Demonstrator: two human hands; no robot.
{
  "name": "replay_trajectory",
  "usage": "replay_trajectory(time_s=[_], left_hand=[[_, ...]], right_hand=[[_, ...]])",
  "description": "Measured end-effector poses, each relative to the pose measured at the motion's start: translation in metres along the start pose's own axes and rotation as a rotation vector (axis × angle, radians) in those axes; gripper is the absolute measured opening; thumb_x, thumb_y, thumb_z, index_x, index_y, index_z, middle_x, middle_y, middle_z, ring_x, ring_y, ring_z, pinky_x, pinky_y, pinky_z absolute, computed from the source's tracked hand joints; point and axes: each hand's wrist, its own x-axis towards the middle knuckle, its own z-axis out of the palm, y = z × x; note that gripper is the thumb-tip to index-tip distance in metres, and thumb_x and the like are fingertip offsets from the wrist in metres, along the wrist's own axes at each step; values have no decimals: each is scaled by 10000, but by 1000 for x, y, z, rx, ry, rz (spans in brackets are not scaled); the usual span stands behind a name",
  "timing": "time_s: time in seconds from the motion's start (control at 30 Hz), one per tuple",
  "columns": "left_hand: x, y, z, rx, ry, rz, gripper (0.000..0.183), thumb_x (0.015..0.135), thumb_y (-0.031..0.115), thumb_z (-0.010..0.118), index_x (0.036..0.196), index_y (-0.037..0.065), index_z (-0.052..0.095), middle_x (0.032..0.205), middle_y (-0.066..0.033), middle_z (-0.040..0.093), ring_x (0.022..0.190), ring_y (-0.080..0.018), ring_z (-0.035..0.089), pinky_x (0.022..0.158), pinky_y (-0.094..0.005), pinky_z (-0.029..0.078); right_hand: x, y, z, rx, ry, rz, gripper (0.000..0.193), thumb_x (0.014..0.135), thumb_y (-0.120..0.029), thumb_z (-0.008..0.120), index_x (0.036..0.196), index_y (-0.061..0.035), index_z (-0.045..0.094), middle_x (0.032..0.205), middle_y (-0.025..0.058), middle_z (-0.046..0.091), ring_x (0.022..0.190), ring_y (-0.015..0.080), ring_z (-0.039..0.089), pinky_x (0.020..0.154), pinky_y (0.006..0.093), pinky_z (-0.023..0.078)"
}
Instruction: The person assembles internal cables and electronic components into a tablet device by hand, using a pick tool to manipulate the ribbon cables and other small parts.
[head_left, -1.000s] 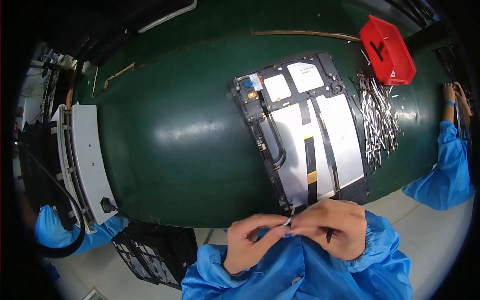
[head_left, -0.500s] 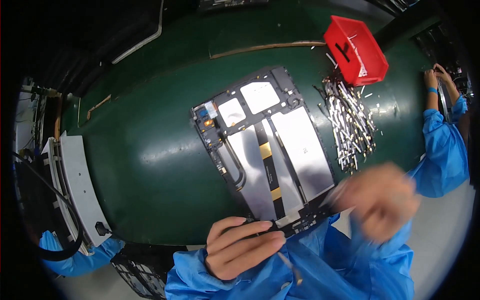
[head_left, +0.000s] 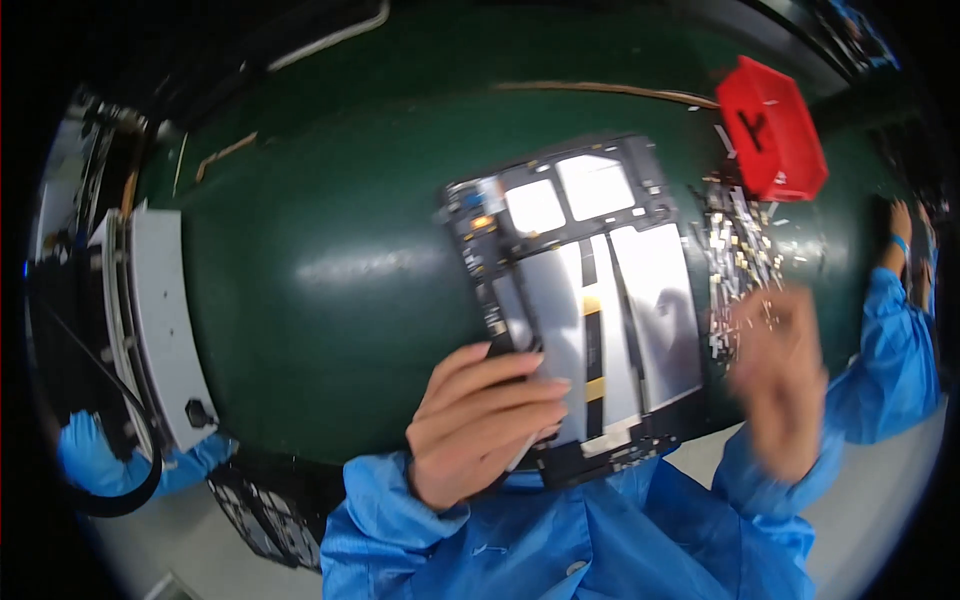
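Note:
An opened tablet body (head_left: 660, 330) with silvery battery panels, a dark frame and gold tape tilts over the green table in front of me. My left hand (head_left: 490, 415) grips its lower left edge, fingers lying together across the top and the thumb hidden. A thin pale strip (head_left: 521, 455) shows just below those fingers; what holds it I cannot make out. My right hand (head_left: 780, 375), smeared by motion, is right of the tablet, at the near end of a pile of thin white and black strips (head_left: 738, 250). Its fingers are too blurred to read.
A red bin (head_left: 795, 140) stands beyond the pile. White panels (head_left: 165, 330) with a dark cable lean at the left, and dark framed parts (head_left: 265, 520) sit below the table's near edge. A co-worker's blue sleeve (head_left: 885, 350) is at the right, another (head_left: 100, 455) at the left.
In the picture, the tablet and table things have shifted right. My left hand has moved up along the tablet's left edge. My right hand has moved from the tablet's lower right corner to the pile.

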Motion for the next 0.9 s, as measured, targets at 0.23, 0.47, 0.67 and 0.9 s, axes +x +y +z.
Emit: replay_trajectory(time_s=[0.23, 0.47, 0.67, 0.9], left_hand=[[4, -25, 8, -152, 81, 63, 185, 697, 87, 744, 877, 75, 703, 910, -57, 698, 955, -245, 621, 907, -403, 402], [3, -29, 13, -184, 127, 36, 259, 639, 103, 791, 888, 134, 730, 884, 1, 684, 916, -178, 617, 843, -346, 426], [3, -29, 14, -197, 135, 37, 252, 639, 90, 790, 880, 128, 729, 887, -4, 685, 919, -180, 620, 843, -346, 428], [4, -29, 13, -188, 126, 27, 232, 642, 115, 779, 869, 130, 732, 886, -5, 684, 916, -177, 617, 847, -348, 427]], right_hand=[[-30, -14, 86, 121, -19, -202, 215, 685, -59, 706, 892, -3, 684, 775, 79, 621, 726, 223, 622, 632, 279, 491], [-31, -12, 90, -81, 17, -297, 247, 636, -89, 688, 880, -56, 693, 880, 51, 622, 780, 197, 583, 671, 293, 485], [-34, -8, 91, -151, -62, -310, 255, 636, -115, 640, 881, -68, 691, 854, 35, 583, 770, 187, 547, 696, 289, 475], [-29, -7, 90, -130, -73, -379, 303, 613, -113, 628, 903, -40, 679, 903, 42, 595, 793, 183, 554, 683, 295, 460]])
